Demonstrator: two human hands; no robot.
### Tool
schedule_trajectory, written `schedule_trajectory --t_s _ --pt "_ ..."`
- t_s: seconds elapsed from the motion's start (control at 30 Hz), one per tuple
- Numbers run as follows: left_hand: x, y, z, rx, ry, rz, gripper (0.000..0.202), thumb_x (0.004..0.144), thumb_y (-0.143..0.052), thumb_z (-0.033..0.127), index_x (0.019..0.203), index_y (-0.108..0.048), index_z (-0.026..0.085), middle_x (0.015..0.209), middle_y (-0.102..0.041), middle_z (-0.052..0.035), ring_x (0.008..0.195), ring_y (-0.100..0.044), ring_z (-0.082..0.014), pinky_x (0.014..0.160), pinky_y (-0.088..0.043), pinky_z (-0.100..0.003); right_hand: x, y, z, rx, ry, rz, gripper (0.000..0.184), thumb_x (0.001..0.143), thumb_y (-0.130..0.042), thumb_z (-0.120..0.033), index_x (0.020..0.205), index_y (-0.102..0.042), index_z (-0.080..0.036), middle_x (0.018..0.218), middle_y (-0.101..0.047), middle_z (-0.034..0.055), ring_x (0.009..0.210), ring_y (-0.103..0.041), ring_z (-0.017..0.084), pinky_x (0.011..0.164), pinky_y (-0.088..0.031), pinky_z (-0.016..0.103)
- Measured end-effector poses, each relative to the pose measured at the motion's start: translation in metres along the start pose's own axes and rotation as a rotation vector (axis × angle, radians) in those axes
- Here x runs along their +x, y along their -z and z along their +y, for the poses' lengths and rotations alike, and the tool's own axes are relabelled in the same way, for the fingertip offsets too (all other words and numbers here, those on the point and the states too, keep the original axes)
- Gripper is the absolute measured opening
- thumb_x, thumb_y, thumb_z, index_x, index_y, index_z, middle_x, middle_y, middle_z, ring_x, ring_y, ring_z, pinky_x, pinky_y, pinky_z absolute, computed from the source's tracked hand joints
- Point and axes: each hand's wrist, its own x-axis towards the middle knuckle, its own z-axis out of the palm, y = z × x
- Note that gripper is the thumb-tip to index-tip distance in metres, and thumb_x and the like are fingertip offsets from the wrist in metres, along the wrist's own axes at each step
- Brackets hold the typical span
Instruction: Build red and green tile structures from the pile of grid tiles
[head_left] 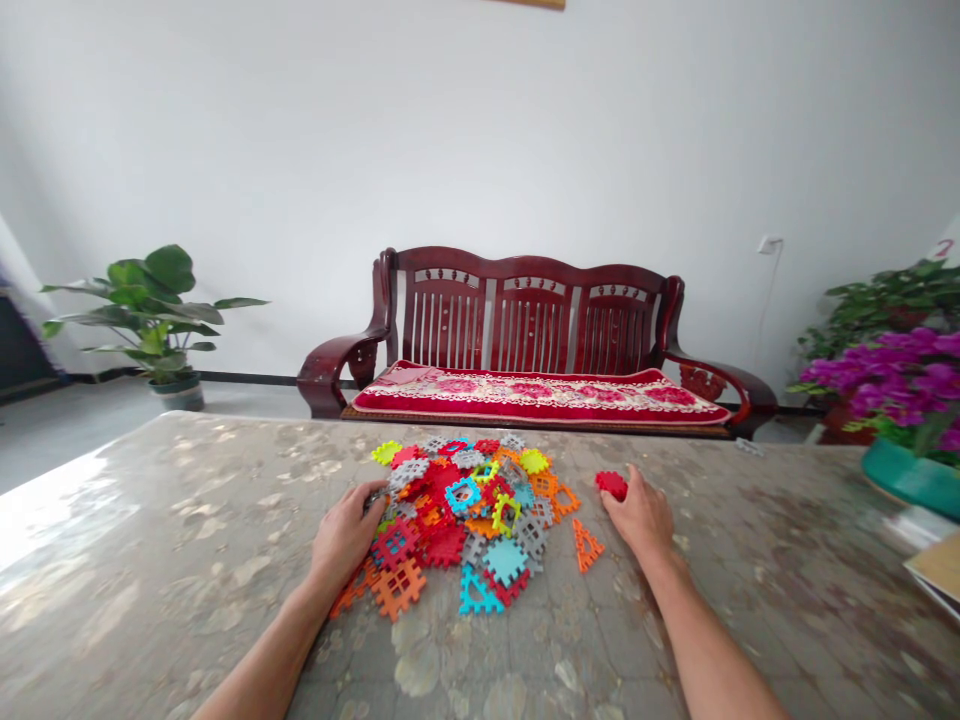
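Observation:
A pile of flat interlocking plastic pieces (469, 510) in red, orange, blue, grey and yellow-green lies in the middle of the table (187, 560). My left hand (346, 535) rests at the pile's left edge, fingers curled onto a grey piece (377, 495). My right hand (641, 515) lies to the right of the pile, fingers closed around a red piece (611, 484) that sits apart from the heap. An orange triangle piece (586, 546) lies alone between the pile and my right hand.
The table has a glossy patterned cover. A dark red wooden bench (525, 330) with a red cushion stands behind it. A green plant (154, 310) is at the left, purple flowers in a teal pot (904, 400) and papers (937, 565) at the right edge.

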Motion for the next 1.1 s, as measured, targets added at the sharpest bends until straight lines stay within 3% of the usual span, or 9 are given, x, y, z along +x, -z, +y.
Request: schedule_trajectory --t_s 0.33,0.53,0.8,1.1 --pt "-0.001 0.002 0.002 -0.016 -0.008 0.004 0.038 0.09 -0.043 0.039 0.118 -0.066 0.027 0.123 -0.069 -0.0052 0.111 -0.064 -0.024 0.094 -0.047 -0.033 0.0 -0.002 0.005 -0.005 0.016 0.011 0.067 0.087 -0.052 -0.048 0.142 -0.043 -0.01 0.122 -0.065 0.0186 0.11 -0.06 0.034 0.089 -0.045 0.043" --pt "-0.003 0.002 0.003 -0.012 -0.011 0.016 0.037 0.091 -0.043 0.038 0.118 -0.066 0.028 0.121 -0.069 -0.0042 0.11 -0.064 -0.0227 0.094 -0.047 -0.031 -0.004 -0.003 0.004 0.003 0.063 0.128 0.059 0.088 -0.051 -0.044 0.138 -0.049 -0.012 0.127 -0.062 0.0174 0.112 -0.055 0.033 0.092 -0.042 0.044" --pt "-0.004 0.004 0.007 0.01 -0.007 0.02 0.038 0.09 -0.042 0.037 0.118 -0.067 0.027 0.118 -0.07 -0.0043 0.107 -0.065 -0.0234 0.09 -0.048 -0.031 -0.021 0.002 -0.026 0.28 0.423 0.169 0.038 0.089 -0.046 -0.025 0.123 -0.062 -0.02 0.122 -0.065 0.0088 0.113 -0.054 0.025 0.102 -0.041 0.04" --pt "-0.005 0.003 0.006 -0.011 -0.026 0.031 0.038 0.091 -0.042 0.037 0.118 -0.066 0.027 0.118 -0.07 -0.0045 0.107 -0.065 -0.0232 0.091 -0.048 -0.031 -0.05 0.018 -0.094 0.386 0.931 0.005 0.062 0.085 -0.04 -0.004 0.143 -0.047 -0.024 0.143 -0.053 0.0036 0.13 -0.043 0.019 0.113 -0.036 0.042"
